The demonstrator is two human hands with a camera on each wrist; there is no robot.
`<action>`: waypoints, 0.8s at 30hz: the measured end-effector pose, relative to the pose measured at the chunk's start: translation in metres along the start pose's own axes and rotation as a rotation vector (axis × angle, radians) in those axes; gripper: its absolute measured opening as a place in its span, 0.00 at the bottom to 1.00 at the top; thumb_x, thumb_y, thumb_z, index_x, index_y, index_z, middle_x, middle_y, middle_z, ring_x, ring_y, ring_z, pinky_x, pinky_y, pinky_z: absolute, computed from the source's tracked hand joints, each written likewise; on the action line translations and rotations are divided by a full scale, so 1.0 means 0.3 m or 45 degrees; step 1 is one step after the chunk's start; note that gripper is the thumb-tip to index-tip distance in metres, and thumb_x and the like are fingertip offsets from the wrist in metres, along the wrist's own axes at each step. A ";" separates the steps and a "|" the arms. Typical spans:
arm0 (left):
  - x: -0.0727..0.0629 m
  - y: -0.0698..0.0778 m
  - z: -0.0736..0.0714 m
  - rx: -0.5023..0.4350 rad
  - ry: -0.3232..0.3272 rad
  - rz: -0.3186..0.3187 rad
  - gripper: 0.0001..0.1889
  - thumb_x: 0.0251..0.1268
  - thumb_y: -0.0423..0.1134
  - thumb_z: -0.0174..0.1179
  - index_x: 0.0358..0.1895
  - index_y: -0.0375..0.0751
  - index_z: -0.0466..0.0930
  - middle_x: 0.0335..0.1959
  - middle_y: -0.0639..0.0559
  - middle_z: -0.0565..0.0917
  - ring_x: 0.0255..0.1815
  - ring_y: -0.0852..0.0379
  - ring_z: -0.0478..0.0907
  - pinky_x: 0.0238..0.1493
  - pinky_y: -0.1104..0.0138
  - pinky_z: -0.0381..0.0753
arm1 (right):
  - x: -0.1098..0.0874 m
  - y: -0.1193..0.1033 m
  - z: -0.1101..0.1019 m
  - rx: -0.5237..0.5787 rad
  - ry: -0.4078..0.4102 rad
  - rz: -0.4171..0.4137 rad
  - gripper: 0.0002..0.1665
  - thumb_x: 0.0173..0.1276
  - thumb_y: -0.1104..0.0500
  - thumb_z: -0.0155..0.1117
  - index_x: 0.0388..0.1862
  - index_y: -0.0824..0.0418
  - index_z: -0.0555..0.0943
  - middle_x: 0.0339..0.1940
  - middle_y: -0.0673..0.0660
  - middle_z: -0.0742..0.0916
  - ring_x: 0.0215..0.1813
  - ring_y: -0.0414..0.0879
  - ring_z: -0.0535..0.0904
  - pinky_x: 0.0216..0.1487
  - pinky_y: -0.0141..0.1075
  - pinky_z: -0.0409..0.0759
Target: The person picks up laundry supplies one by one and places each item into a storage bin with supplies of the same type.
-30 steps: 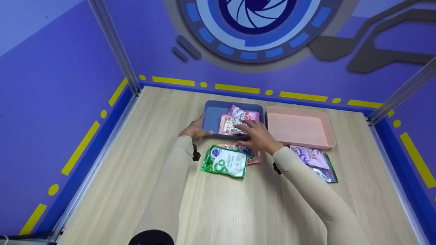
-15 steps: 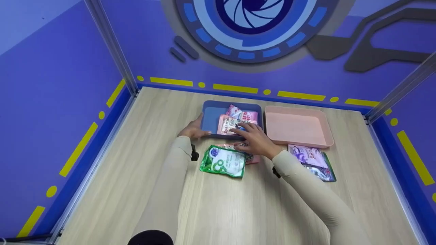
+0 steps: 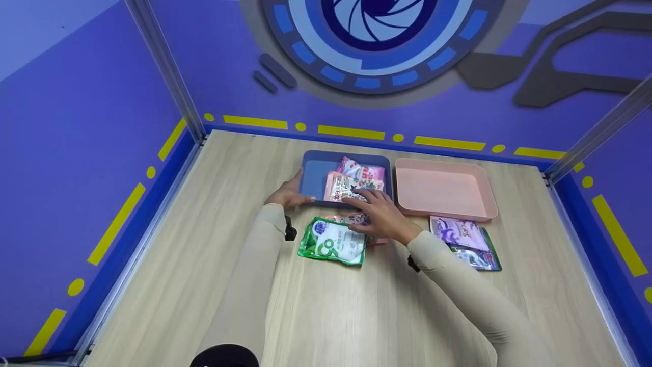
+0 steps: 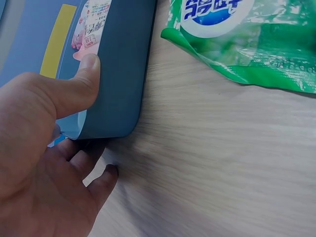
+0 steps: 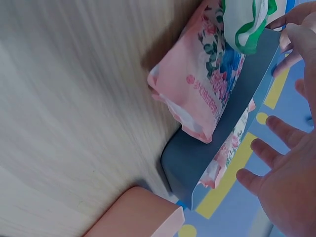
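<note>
In the head view a blue tray (image 3: 315,178) stands near the back wall. Its front left corner is held by my left hand (image 3: 285,197), thumb over the rim and fingers along the outside. Inside lie a pink floral packet (image 3: 340,186) and a pink-purple packet (image 3: 376,173) behind it. My right hand (image 3: 382,216) hovers over the tray's front right part, fingers spread and slightly bent, holding nothing. The right wrist view shows those fingers apart from the packets. In front of the tray, a green-and-white packet (image 3: 333,242) partly covers another pink floral packet (image 5: 192,94).
An empty pink tray (image 3: 443,188) stands directly right of the blue one. Before it lie a purple packet (image 3: 462,233) and a dark packet (image 3: 490,255) partly beneath it. Blue-purple panels (image 3: 91,132) enclose the wooden table (image 3: 219,204) on the left, back and right.
The right hand's fingers have drawn slightly toward the front, off the floral packet, uncovering more of it. The left hand stays at the tray corner. The view has shifted slightly.
</note>
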State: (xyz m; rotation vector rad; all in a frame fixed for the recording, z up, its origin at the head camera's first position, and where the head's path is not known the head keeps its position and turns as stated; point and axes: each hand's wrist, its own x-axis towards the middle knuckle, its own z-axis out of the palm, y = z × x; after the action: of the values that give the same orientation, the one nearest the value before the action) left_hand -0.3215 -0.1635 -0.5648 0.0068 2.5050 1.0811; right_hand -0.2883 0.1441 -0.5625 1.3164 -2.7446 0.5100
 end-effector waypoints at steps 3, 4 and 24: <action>0.001 0.002 -0.001 -0.005 0.000 -0.017 0.56 0.71 0.46 0.67 0.85 0.49 0.29 0.85 0.41 0.45 0.83 0.40 0.45 0.81 0.53 0.49 | -0.005 -0.009 0.002 0.002 -0.019 0.008 0.44 0.66 0.36 0.71 0.78 0.43 0.69 0.76 0.64 0.72 0.74 0.69 0.65 0.70 0.73 0.59; 0.002 0.002 -0.001 -0.011 0.002 -0.022 0.56 0.71 0.46 0.67 0.85 0.50 0.29 0.85 0.41 0.45 0.84 0.40 0.45 0.81 0.53 0.49 | -0.007 -0.012 0.003 0.007 -0.028 0.013 0.44 0.66 0.36 0.71 0.79 0.43 0.69 0.77 0.64 0.71 0.75 0.70 0.64 0.71 0.73 0.59; 0.004 0.001 0.003 -0.011 0.000 -0.047 0.56 0.70 0.48 0.67 0.85 0.51 0.30 0.85 0.43 0.45 0.84 0.42 0.45 0.81 0.52 0.49 | -0.031 -0.061 0.018 0.001 -0.109 0.056 0.45 0.66 0.32 0.68 0.79 0.40 0.67 0.79 0.60 0.70 0.76 0.62 0.63 0.72 0.68 0.61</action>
State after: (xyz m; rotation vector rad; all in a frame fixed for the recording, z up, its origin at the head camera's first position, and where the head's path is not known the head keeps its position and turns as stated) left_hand -0.3223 -0.1625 -0.5655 -0.0420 2.4902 1.0770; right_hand -0.2678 0.1387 -0.5644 1.3113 -2.8483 0.4682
